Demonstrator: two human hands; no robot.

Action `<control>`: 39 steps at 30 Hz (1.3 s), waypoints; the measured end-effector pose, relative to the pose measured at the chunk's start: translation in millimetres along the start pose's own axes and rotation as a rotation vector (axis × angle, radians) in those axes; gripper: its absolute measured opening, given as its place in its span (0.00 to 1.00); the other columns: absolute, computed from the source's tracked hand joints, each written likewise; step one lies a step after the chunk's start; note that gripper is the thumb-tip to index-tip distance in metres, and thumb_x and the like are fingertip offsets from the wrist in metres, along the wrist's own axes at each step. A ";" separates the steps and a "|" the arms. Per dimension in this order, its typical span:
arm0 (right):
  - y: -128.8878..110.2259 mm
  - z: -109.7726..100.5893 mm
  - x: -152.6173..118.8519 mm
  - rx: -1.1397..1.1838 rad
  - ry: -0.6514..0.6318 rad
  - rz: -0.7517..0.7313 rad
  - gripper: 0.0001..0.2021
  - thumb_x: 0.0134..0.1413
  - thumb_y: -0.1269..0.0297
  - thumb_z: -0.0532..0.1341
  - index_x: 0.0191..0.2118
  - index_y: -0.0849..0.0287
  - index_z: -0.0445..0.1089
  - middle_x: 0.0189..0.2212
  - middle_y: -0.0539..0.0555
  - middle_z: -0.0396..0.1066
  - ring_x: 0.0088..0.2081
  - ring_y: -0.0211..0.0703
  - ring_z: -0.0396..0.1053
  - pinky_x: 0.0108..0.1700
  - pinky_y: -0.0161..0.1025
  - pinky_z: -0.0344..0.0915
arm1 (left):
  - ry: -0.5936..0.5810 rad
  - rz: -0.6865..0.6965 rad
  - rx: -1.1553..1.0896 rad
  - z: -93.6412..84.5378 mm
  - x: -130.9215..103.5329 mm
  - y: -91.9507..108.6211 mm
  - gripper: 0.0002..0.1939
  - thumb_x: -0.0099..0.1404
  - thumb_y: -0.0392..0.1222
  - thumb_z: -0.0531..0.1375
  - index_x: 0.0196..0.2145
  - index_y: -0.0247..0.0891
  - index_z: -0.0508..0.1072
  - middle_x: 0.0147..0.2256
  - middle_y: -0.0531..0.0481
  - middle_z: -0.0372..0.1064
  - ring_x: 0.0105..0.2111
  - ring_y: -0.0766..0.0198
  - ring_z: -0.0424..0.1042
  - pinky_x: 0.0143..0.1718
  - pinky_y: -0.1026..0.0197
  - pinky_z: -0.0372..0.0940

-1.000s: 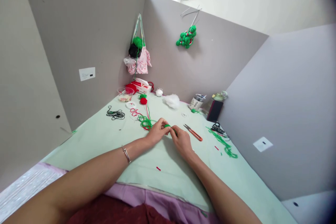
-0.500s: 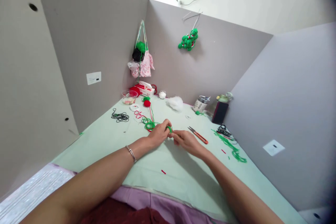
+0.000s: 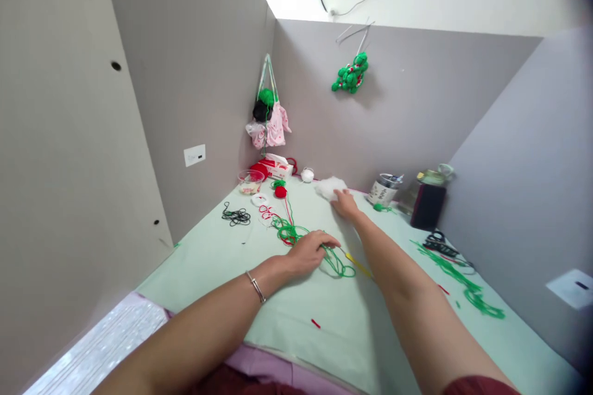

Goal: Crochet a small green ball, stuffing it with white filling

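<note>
My left hand (image 3: 312,252) rests low over the table, fingers curved over loops of green yarn (image 3: 340,268) that come out beneath them. Whether a worked green piece is under the palm is hidden. Close to its fingertips is a crochet hook with a yellow handle (image 3: 357,264), partly behind my right forearm. Further back, my right hand (image 3: 346,203) grips the near right edge of a fluffy white clump of stuffing (image 3: 330,186). A tangle of green yarn (image 3: 288,231) with some red lies left of my left hand.
Black cord (image 3: 236,216), a red yarn ball (image 3: 280,192) and a clear bowl (image 3: 251,182) are at left. A can (image 3: 383,189), a dark upright phone-like slab (image 3: 428,206) and cut green strands (image 3: 477,296) stand or lie at right. Grey panels enclose the table.
My hands have parted. My right hand has left the small green piece and reached to the stuffing; my left hand has lowered over the yarn. The hook now shows; the orange snips are hidden.
</note>
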State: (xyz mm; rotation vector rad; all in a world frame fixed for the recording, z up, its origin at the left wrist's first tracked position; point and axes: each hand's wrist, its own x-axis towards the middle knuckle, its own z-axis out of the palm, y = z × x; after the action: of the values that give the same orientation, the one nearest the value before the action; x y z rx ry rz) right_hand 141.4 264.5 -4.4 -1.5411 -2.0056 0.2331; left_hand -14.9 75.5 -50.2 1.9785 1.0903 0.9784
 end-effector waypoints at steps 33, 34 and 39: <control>-70.3 -81.1 -113.2 -0.194 0.034 -0.458 0.08 0.57 0.73 0.59 0.37 0.57 0.76 0.38 0.56 0.75 0.33 0.44 0.68 0.32 0.38 0.50 | 0.505 -0.128 -0.609 -54.8 29.3 6.6 0.13 0.72 0.45 0.63 0.49 0.34 0.75 0.45 0.45 0.76 0.40 0.60 0.77 0.41 0.53 0.76; -74.3 -84.1 -112.2 -0.218 0.078 -0.454 0.10 0.57 0.74 0.58 0.38 0.56 0.76 0.38 0.56 0.75 0.33 0.44 0.68 0.32 0.39 0.48 | 0.529 -0.121 -0.644 -58.7 30.2 7.2 0.13 0.72 0.45 0.63 0.49 0.34 0.75 0.45 0.46 0.76 0.39 0.60 0.77 0.41 0.54 0.76; -80.9 -94.8 -98.8 -0.261 0.316 -0.379 0.13 0.61 0.74 0.54 0.41 0.58 0.77 0.39 0.60 0.75 0.37 0.48 0.71 0.33 0.40 0.51 | 0.659 -0.133 -0.794 -85.3 28.1 1.1 0.15 0.72 0.45 0.63 0.53 0.35 0.74 0.49 0.43 0.75 0.44 0.57 0.77 0.44 0.51 0.76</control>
State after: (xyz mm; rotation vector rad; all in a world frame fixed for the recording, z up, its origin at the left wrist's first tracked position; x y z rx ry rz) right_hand 142.0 127.7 76.7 -1.2151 -2.0742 -0.4126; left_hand -76.2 116.3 1.2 0.9480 0.9154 1.7183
